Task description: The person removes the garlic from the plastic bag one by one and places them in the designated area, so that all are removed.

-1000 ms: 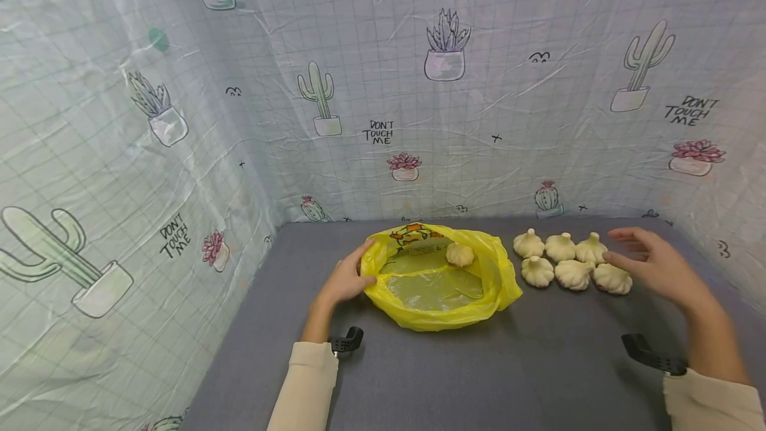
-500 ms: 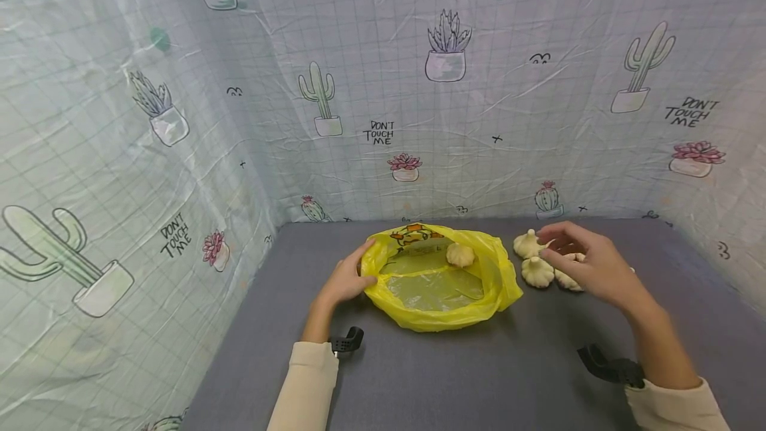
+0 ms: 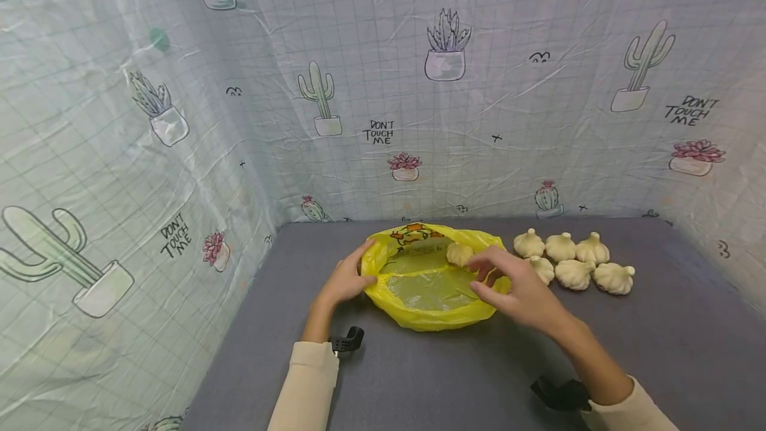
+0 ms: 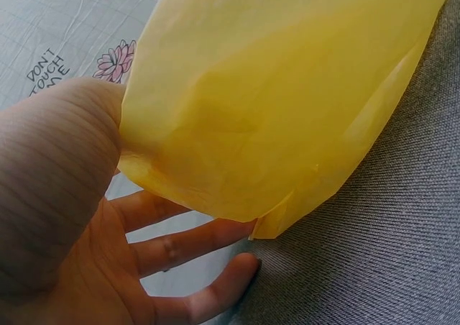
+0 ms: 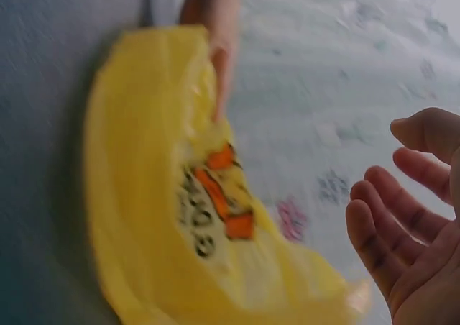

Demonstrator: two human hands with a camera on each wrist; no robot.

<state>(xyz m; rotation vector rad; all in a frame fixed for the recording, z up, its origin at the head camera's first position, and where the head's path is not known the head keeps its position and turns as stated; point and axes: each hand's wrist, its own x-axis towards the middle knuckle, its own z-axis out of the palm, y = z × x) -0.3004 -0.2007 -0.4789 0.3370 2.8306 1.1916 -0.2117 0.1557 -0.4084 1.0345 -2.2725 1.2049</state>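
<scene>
A yellow plastic bag (image 3: 419,319) lies with its mouth spread wide, one garlic bulb (image 3: 458,253) inside near its back right. My left hand (image 3: 344,279) pinches the bag's left rim. In the left wrist view the fingers (image 4: 194,246) are spread behind the yellow plastic and the thumb's tip is hidden by it. Over the bag's right rim hovers my right hand (image 3: 522,286), holding nothing. Its fingers (image 5: 392,239) are loosely bent and apart from the thumb in the right wrist view. Several garlic bulbs (image 3: 574,274) sit in two rows to the right of the bag.
A grey cloth-covered table (image 3: 455,384) bears the bag and the garlic. Behind and to the left hangs a curtain (image 3: 359,85) printed with cacti. Each wrist wears a black camera mount, such as the left one (image 3: 347,339).
My right hand has moved left from beyond the garlic rows, passing over them to the bag's right rim. Bag, garlic and left hand look unchanged.
</scene>
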